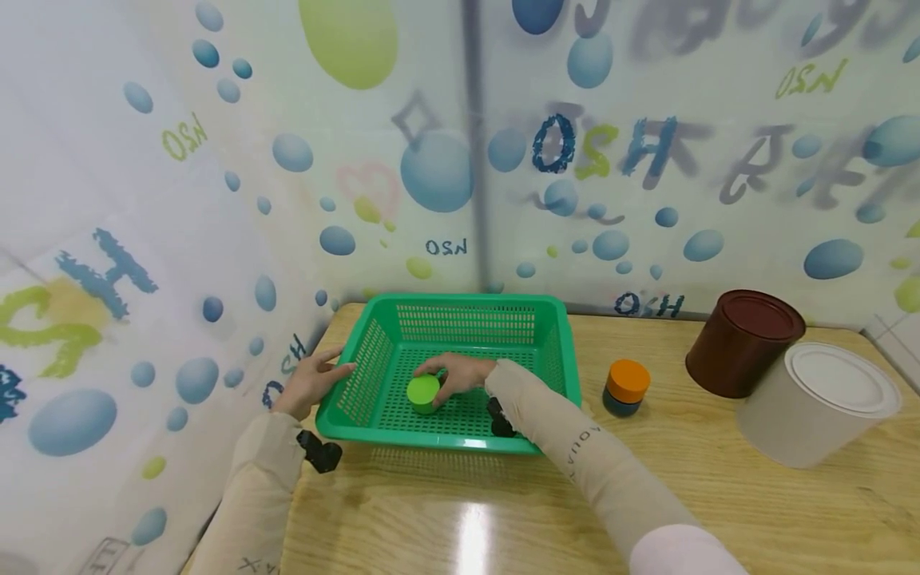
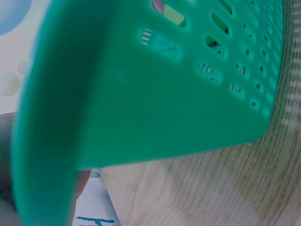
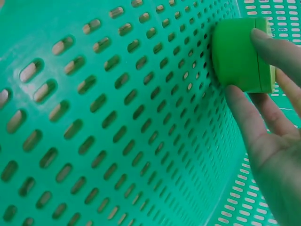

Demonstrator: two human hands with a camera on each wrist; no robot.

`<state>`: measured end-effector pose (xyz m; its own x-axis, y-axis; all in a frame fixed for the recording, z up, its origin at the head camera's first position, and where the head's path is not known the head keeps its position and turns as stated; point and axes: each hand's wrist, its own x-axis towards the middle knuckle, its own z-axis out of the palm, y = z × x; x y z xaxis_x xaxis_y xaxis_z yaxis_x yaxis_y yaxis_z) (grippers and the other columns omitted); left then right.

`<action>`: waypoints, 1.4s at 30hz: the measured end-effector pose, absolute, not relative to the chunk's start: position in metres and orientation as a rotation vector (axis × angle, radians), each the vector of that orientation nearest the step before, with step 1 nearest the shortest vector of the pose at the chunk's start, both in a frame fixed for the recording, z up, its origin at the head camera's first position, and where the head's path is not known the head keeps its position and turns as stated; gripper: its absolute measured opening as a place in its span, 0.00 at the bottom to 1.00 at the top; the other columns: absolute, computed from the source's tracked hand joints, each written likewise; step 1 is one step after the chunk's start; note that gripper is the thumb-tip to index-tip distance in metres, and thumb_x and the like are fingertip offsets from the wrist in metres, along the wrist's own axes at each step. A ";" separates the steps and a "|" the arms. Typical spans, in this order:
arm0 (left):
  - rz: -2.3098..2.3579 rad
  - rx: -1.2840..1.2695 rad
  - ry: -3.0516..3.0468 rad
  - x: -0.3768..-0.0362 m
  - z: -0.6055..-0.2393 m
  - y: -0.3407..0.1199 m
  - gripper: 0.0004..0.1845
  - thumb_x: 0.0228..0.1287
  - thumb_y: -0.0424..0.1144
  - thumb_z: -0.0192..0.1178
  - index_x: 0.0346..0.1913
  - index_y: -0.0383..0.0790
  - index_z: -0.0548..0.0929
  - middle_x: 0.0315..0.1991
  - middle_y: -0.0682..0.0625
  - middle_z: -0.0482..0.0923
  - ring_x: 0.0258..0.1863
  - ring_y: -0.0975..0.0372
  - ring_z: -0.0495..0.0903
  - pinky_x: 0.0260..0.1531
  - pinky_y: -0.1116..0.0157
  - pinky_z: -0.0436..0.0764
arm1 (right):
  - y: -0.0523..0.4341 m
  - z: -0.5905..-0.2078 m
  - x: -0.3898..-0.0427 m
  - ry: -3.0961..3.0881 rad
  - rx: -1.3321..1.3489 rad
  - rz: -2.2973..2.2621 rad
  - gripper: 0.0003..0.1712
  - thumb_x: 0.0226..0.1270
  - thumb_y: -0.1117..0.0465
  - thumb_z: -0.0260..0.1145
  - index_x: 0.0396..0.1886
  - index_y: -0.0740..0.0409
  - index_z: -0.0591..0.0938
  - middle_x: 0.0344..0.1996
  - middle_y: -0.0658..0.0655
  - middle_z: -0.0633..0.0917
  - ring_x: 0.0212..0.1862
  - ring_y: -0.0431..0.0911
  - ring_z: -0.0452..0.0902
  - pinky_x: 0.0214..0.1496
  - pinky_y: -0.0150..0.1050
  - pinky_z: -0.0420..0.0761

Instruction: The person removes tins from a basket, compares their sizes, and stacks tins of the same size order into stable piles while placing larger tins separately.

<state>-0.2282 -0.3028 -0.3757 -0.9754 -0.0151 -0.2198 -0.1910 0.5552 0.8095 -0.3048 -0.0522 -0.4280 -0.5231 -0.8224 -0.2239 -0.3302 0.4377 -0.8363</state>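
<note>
A green plastic basket (image 1: 460, 442) with slotted walls stands on the wooden table. Inside it is a small lime-green round container (image 1: 422, 393), with a seam near one end visible in the right wrist view. My right hand (image 1: 460, 375) reaches over the basket and pinches this container (image 3: 237, 56) between thumb and fingers, close to the basket floor. At the basket's left end, my left hand (image 1: 312, 382) grips the rim (image 2: 51, 113). Most of its fingers are hidden behind the rim in the left wrist view.
Right of the basket stands a small round container with an orange top (image 1: 628, 380) and dark blue base. Farther right are a dark brown can (image 1: 740, 343) and a large white bucket (image 1: 812, 407). Patterned walls (image 1: 446, 263) close off the table's back and left.
</note>
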 end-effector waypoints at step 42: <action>1.369 -0.163 2.554 -0.227 -0.373 -0.302 0.36 0.65 0.48 0.50 0.69 0.37 0.49 0.61 0.27 0.53 0.43 0.49 0.76 0.39 0.58 0.78 | 0.084 -0.328 -0.289 2.212 -1.046 -1.167 0.37 0.53 0.63 0.68 0.63 0.58 0.65 0.59 0.57 0.66 0.55 0.52 0.68 0.51 0.41 0.73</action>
